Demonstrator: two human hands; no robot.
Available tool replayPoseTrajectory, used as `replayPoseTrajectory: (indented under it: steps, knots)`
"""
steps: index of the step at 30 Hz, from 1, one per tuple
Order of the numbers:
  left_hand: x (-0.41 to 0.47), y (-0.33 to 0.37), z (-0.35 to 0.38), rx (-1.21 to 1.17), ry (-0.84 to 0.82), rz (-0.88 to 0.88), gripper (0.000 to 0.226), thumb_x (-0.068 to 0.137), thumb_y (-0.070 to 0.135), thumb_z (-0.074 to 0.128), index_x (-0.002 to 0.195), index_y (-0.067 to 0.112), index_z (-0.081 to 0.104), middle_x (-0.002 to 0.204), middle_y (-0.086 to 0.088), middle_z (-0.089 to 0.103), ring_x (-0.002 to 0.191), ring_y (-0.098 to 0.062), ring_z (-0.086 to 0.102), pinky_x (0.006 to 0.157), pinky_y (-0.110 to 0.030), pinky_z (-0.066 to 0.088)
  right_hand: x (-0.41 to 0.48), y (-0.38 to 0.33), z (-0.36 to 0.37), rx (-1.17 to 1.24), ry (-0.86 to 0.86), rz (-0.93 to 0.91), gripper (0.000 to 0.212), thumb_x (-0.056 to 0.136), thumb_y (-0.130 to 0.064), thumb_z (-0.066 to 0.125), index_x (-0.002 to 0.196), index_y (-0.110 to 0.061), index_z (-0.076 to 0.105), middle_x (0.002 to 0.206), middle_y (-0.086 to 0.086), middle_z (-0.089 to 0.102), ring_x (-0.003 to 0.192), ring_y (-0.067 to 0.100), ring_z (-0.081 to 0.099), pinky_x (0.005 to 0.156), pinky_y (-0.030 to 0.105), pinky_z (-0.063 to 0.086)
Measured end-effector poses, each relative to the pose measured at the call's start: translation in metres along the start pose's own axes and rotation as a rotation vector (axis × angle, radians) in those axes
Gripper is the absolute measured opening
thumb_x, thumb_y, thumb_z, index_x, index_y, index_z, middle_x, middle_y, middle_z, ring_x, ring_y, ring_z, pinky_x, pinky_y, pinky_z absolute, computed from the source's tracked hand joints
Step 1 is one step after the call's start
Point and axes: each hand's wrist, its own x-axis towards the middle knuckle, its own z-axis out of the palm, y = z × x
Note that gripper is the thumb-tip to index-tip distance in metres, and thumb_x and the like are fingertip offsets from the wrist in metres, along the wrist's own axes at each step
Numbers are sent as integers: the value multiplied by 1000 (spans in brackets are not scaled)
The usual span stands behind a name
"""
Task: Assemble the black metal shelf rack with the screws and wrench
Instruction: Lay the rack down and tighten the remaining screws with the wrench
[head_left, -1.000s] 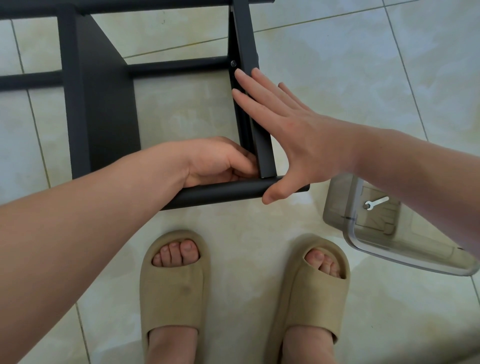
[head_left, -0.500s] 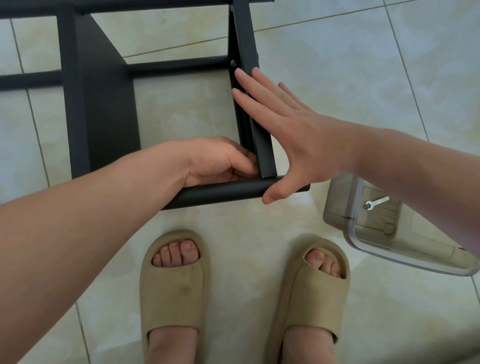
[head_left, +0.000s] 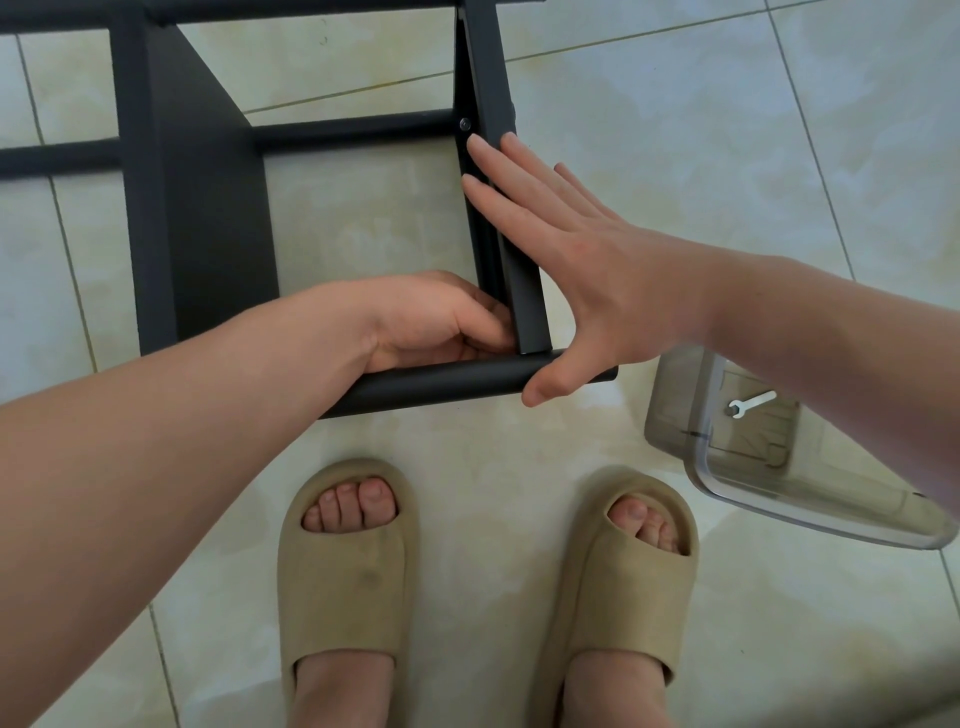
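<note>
Now looking down at the black metal shelf rack (head_left: 208, 234), lying on the pale floor tiles (head_left: 675, 156) and filling the upper left, with a flat dark panel at the far left and thin crossbars running out of it to either side. Reaching in from the lower left with a bare forearm and tucking the left hand (head_left: 436, 322) into the near corner of the frame, just above the round tube (head_left: 441, 384) and tight against the inner side of the upright post (head_left: 522, 291). Curling those fingers inward, thumb touching the post, with the fingertips hiding behind the metal, so not managing to tell whether pinching anything. Spotting a small screw head (head_left: 464, 123) higher up the post, at the joint with a crossbar. Laying the right hand (head_left: 587, 270) flat along the outer face of the post, fingers straight and close together, pointing up toward that screw and gripping nothing. Draping the right thumb over the tube near its open end. Further right, passing the right forearm over a clear plastic container (head_left: 696, 467) sitting on the tiles, near the tube's end but apart from the rack. Spotting a small silver wrench (head_left: 750, 404) lying on its bottom. Along the lower edge, standing in a tan left slipper (head_left: 343, 582) and a tan right slipper (head_left: 623, 597), toes pointing toward the tube.
</note>
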Motion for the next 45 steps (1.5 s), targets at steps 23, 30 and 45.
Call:
replayPoseTrajectory:
  steps: [23,30,45]
  knots:
    - [-1,1,2,43,-2,-1,35,91,-2,54,63,12,70,62,-4,66,54,-12,64,51,-18,49,0,1,2,-6,19,3,145,59,-87,62,161,-13,-8,168,4,-21,153,21,-24,124,50,-8]
    - [1,-1,0,35,23,1,17,91,-8,53,83,2,65,73,-11,67,59,-15,67,55,-20,53,0,1,3,-1,18,7,145,58,-86,63,161,-14,-8,168,3,-21,153,21,-24,124,48,-9]
    - [3,0,1,43,43,10,19,89,-9,55,78,3,64,69,-11,64,57,-15,65,54,-20,53,0,-1,1,12,2,11,144,59,-85,63,161,-13,-9,167,4,-22,152,21,-25,125,53,-6]
